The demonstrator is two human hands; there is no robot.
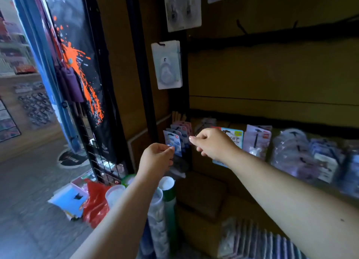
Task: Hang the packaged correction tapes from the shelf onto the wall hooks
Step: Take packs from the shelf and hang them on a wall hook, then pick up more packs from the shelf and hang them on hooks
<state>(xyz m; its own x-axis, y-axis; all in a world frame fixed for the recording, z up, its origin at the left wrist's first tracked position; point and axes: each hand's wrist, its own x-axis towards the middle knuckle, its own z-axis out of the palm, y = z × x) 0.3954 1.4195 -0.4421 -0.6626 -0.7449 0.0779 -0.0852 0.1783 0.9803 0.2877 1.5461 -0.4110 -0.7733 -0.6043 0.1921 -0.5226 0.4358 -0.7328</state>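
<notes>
Dim brown shelving faces me, my left hand (158,155) pinching a blue-and-white carded correction tape pack (173,143) upright, my right hand (210,142), curled and apparently empty, just beside its row

Two bare forearms run up into view here, no sleeves on either one, nothing worn at the wrists, no watch, no bracelet, no rings on the fingers. The left hand (157,157) and the right hand (211,144) both show short plain nails. On the right forearm there is one small dark speck near the elbow.
</notes>
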